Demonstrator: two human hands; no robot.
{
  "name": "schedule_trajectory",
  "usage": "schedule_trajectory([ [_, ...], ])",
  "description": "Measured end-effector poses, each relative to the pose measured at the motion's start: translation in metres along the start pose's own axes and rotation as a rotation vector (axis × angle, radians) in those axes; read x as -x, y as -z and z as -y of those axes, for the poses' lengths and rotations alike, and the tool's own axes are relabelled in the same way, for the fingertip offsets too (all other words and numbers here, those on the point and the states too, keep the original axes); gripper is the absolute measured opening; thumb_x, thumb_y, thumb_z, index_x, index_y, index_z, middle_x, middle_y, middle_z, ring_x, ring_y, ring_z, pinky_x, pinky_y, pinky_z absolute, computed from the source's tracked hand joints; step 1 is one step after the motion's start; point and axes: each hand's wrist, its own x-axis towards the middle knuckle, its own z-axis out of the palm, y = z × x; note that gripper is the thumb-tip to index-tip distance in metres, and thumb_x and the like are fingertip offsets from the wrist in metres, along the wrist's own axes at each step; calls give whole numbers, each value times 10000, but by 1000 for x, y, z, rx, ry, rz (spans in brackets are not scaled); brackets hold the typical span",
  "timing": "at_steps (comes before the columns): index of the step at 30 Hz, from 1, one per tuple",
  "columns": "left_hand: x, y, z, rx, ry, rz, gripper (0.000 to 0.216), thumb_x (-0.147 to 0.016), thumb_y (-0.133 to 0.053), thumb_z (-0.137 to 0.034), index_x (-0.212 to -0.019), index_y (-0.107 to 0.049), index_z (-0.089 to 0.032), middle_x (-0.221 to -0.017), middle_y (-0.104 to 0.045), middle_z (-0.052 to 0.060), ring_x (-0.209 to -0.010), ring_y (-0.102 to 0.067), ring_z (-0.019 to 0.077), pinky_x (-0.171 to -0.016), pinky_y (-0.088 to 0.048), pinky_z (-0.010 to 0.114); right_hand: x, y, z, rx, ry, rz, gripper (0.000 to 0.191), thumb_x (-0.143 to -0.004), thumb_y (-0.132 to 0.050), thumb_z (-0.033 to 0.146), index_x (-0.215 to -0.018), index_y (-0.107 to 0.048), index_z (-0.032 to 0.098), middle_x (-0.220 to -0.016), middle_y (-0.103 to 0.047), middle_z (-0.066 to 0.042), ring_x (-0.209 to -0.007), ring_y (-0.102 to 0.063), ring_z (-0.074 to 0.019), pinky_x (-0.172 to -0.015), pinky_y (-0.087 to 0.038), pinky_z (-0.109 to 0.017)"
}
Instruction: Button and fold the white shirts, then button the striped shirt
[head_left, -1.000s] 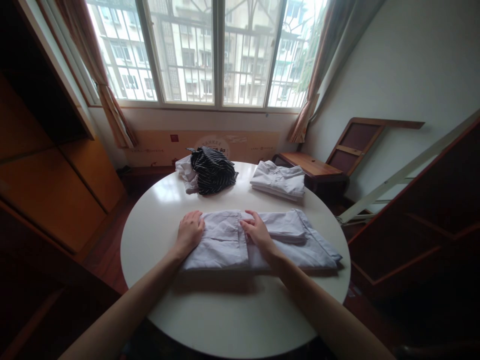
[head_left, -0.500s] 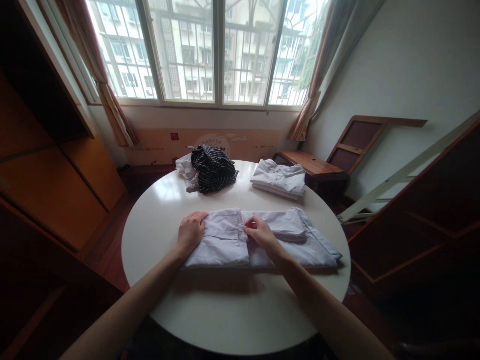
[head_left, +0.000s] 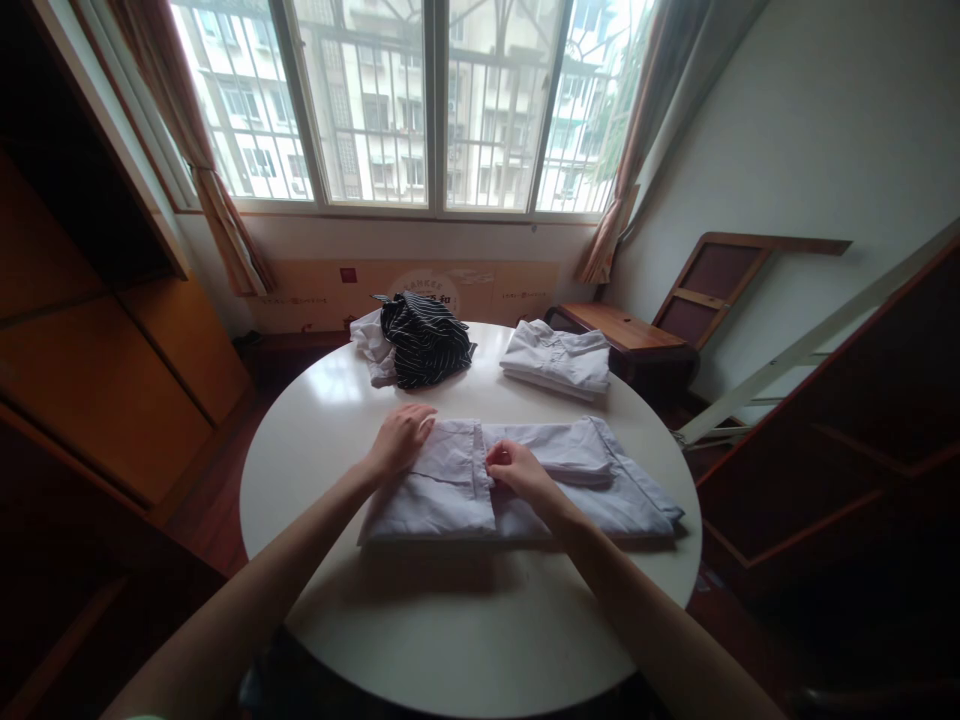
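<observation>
A white shirt [head_left: 442, 495], partly folded, lies across the middle of the white round table [head_left: 450, 630]. Its left part is turned in over the body, and a folded strip lies along the right part. My left hand [head_left: 403, 440] rests on the upper left of the folded part, fingers stretched out over the cloth. At the edge of that flap, near the shirt's middle, my right hand [head_left: 514, 468] pinches the fabric between thumb and fingers. The exact grip under the fingertips is partly hidden.
A folded white shirt [head_left: 556, 358] sits at the table's back right. Back left is a crumpled black striped garment [head_left: 427, 340] against a white cloth [head_left: 373, 345]. Beyond the table are a wooden bench [head_left: 630, 328], a window [head_left: 435, 110] and orange cabinets [head_left: 90, 380].
My left hand has slid a little up and to the right along the folded part. The right hand stays at the flap's edge, almost unmoved.
</observation>
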Motion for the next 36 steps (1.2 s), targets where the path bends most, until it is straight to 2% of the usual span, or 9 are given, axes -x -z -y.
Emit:
schedule_trajectory([
  [5, -42, -20, -18, 218, -10, 327, 348, -792, -390, -385, -834, -632, -139, -834, -648, 69, -752, -571, 184, -677, -425, 261, -3, 2, -7, 11, 33, 15, 116, -525, -500, 96, -621, -497, 161, -531, -502, 53, -458, -459, -73, -440, -396, -194],
  [7, -50, -29, -21, 282, 13, 378, 355, -756, -432, -420, -784, -631, -127, -765, -634, 56, -687, -556, 171, -607, -415, 242, -4, 3, -9, 11, 47, 27, 115, -528, -487, 96, -621, -514, 159, -552, -510, 47, -470, -458, -74, -455, -406, -199],
  [16, -52, -42, -17, 342, 83, 217, 303, -783, -394, -386, -702, -551, -140, -637, -559, 4, -595, -485, 126, -540, -365, 224, 3, -2, 1, -73, -70, 62, 122, -632, -538, 264, -671, -503, 153, -555, -491, 36, -504, -494, -84, -470, -434, -205],
  [20, -46, -47, -25, 181, 77, 169, 269, -821, -372, -356, -754, -547, -164, -714, -603, 28, -653, -533, 145, -587, -372, 237, 6, -4, 2, -30, -44, 71, 238, -563, -642, 271, -648, -450, 160, -536, -485, 53, -468, -475, -71, -440, -397, -185],
  [25, -37, -52, -34, -75, 103, 195, 253, -845, -348, -360, -888, -528, -187, -791, -629, 51, -712, -576, 175, -611, -374, 255, 4, -1, 2, 123, -115, 55, 169, -616, -563, 185, -671, -404, 186, -477, -437, 78, -401, -425, -72, -425, -345, -195],
  [27, -36, -52, -37, -131, 114, 210, 247, -851, -340, -354, -919, -512, -189, -801, -628, 53, -728, -582, 179, -625, -377, 258, 7, 0, 4, 324, -23, -66, 127, -652, -543, 223, -672, -423, 188, -494, -453, 57, -444, -451, -95, -468, -350, -214],
  [30, -35, -53, -40, -173, 79, 181, 218, -851, -348, -322, -919, -498, -178, -832, -615, 64, -772, -576, 187, -665, -384, 270, 16, -5, 7, 569, 287, -372, 100, -719, -496, 280, -747, -466, 188, -555, -480, 30, -526, -475, -120, -552, -359, -236],
  [31, -36, -53, -40, -177, 56, 157, 204, -847, -357, -306, -916, -495, -173, -855, -609, 70, -798, -569, 189, -686, -384, 273, 20, -9, 8, 598, 389, -406, 96, -741, -469, 272, -785, -473, 187, -579, -492, 21, -544, -479, -124, -572, -363, -240],
  [36, -37, -54, -41, -189, 31, 104, 164, -829, -390, -258, -898, -501, -158, -901, -587, 87, -854, -544, 198, -734, -385, 285, 33, -33, 9, 630, 765, -90, 109, -759, -414, 142, -798, -509, 179, -774, -569, -35, -711, -519, -139, -676, -381, -237],
])
